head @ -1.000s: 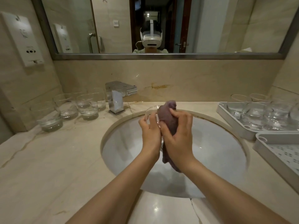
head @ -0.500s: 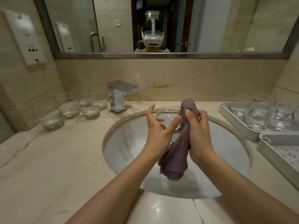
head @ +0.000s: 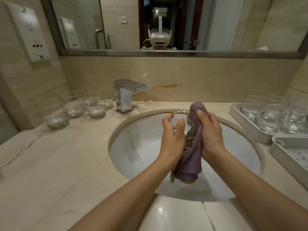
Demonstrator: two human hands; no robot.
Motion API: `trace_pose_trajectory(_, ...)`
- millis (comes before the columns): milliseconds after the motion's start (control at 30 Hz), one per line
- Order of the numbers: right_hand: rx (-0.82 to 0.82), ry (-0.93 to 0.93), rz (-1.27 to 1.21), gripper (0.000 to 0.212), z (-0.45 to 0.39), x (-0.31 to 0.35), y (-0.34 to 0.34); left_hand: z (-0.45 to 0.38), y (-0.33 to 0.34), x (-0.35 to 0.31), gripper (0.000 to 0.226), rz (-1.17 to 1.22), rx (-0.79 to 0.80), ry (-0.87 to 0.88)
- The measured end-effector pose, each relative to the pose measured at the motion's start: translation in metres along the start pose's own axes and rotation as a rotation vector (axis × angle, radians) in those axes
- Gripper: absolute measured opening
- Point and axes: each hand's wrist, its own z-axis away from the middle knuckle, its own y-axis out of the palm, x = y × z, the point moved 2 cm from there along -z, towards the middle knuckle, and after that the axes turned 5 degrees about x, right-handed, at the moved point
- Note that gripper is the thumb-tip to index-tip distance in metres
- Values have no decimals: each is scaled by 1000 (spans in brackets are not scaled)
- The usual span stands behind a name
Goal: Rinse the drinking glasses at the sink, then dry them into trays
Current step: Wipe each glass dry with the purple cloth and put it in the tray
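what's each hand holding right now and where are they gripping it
Left hand grips the drinking glass by its side wall. Right hand grips the purple cloth near its upper end.

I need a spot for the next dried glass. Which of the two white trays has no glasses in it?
The nearer perforated white tray at the right edge; the farther white tray behind it holds clear drinking glasses.

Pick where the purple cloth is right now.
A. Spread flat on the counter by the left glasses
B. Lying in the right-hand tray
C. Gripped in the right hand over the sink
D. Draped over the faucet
C: the right hand is curled round the cloth, which hangs down over the sink beside the glass the left hand holds.
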Motion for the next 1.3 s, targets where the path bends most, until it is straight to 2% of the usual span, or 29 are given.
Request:
trace_pose_trajectory(67,-18,109,-95,7,-2,-1,-4,-1,1,1,44,18,54,-27)
trace_pose_trajectory(200,-81,97,-78,8,1,-4,-4,-5,-8,-1,68,-58,154,-155)
trace_pose_trajectory(267,-60,78,-45,7,4,-3,-2,-7,-12,0,81,-88,129,-168)
trace_pose_trajectory(300,-38,46,-17,6,6,-2,0,-8,-14,0,80,-71,86,-157)
trace_pose_trajectory(367,16,-125,152,6,14,-1,5,-11,-17,0,66,52,-16,-133)
trace_pose_trajectory(433,70,-411,444,18,24,-3,13,-14,-19,-2,51,197,-100,-150)
trace_pose_trajectory(500,113,-637,651,32,30,-14,20,-13,-20,-2,49,233,-154,-146)
trace_pose_trajectory(567,82,-691,671,38,27,-21,22,-10,-18,-4,47,195,-169,-115)
trace_pose_trajectory(667,-10,-524,463,26,16,-13,18,-4,-11,-5,47,116,-124,-79)
trace_pose_trajectory(767,-43,-210,208,6,6,-7,6,-1,-5,-2,49,17,-36,-60)
trace_pose_trajectory(867,-69,64,-65,10,-2,-8,-4,0,0,-3,51,-35,73,-73)
trace_pose_trajectory(967,-77,131,-92,11,-3,-9,-4,-3,-4,-3,67,-105,153,-147)
trace_pose_trajectory(1033,-54,116,-64,12,0,-7,-2,-4,-9,-3,75,-128,119,-144)
trace_pose_trajectory(1100,-4,45,12,10,4,-4,2,-6,-12,-4,71,-76,38,-99)
trace_pose_trajectory(1167,57,-176,195,7,13,-3,9,-10,-15,-5,56,45,-53,-86)
trace_pose_trajectory(1233,138,-458,468,16,25,-10,18,-13,-18,-1,49,225,-186,-146)
trace_pose_trajectory(1300,189,-603,627,28,29,-24,24,-11,-19,3,48,345,-293,-209)
